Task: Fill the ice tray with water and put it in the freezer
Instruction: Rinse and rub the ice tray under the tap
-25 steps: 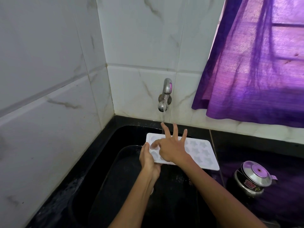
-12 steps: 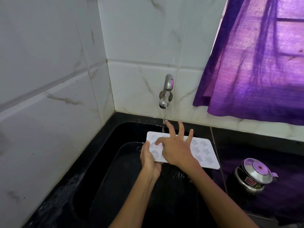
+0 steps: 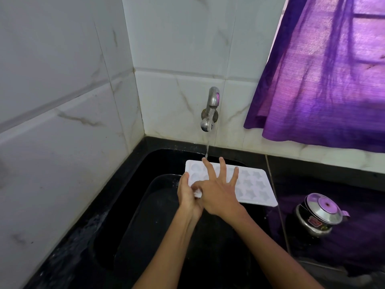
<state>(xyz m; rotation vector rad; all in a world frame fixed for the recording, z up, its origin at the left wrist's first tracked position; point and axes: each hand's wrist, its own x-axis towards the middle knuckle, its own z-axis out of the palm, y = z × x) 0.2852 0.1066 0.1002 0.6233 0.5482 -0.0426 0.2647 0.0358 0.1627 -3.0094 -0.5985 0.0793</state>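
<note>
Over the black sink [image 3: 145, 174], under the wall tap [image 3: 210, 109], I see the white ice tray [image 3: 254, 184] held roughly level, its long side running left to right. A thin stream of water [image 3: 207, 149] falls from the spout toward the tray's far edge, close to a raised fingertip of my right hand.

My left hand [image 3: 187, 195] grips the tray's left end — fingers curled around the short edge, thumb side up. My right hand [image 3: 218, 192] lies over the tray's left half: three fingers splayed straight above the star-shaped moulds, while the thumb and forefinger seem to pinch at the near-left corner, though I cannot tell exactly what they press. The two hands touch at that corner.

On the dark counter to the right — well apart from the tray — stands a steel pot [image 3: 318, 215] with a lid. A purple curtain [image 3: 323, 69] hangs above it against the marbled tiles [image 3: 62, 101].
</note>
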